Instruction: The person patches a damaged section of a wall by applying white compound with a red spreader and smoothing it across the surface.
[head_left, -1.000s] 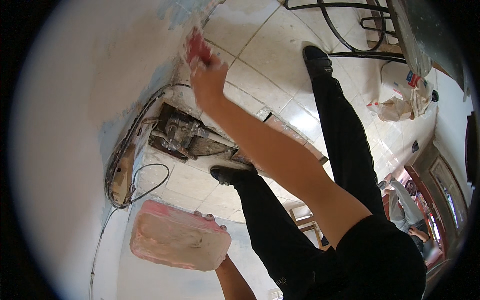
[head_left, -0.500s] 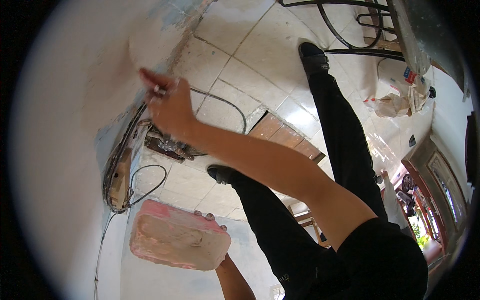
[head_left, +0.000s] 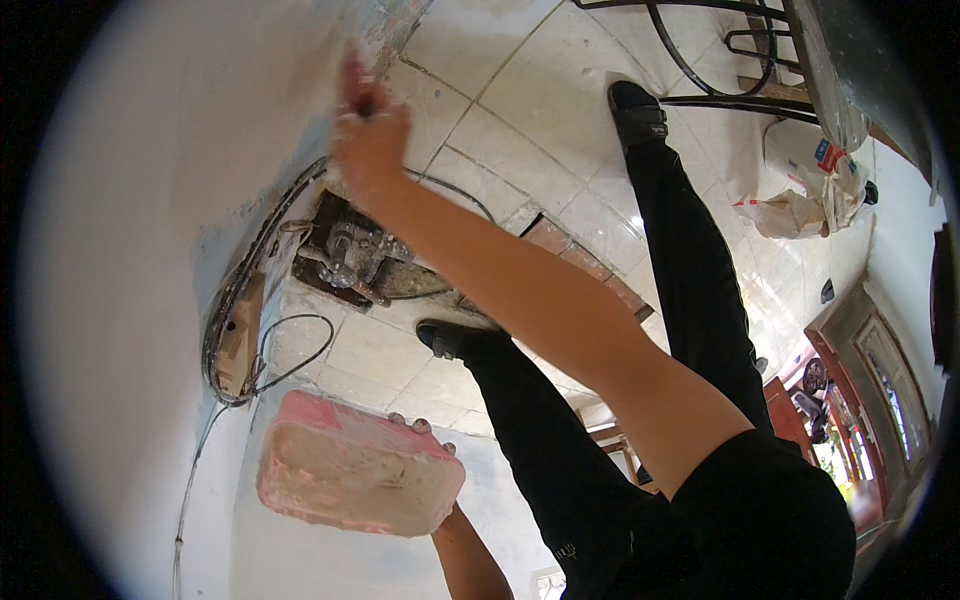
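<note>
My left hand grips a pink rectangular plastic tub from beneath and its right side, fingertips showing over the rim. Wet cream-coloured paste coats the tub's inside. At the upper left, my right hand is raised close to the pale wall, fingers closed. Motion smears its fingertips, so whatever they pinch is not clear; a reddish shape and a dark spot show there. Whitish smears mark both hands. Below my right wrist, a floor pit holds dirty pipe fittings.
Black cables run along the wall's foot beside a brown board. Bare brick shows in a cut in the tiled floor. My shoes stand on the tiles. A black metal frame and a crumpled bag lie to the right.
My right hand has moved up and slightly right along the wall, uncovering more of the floor pit. The tub stays in my left hand, with its inside a little more visible.
</note>
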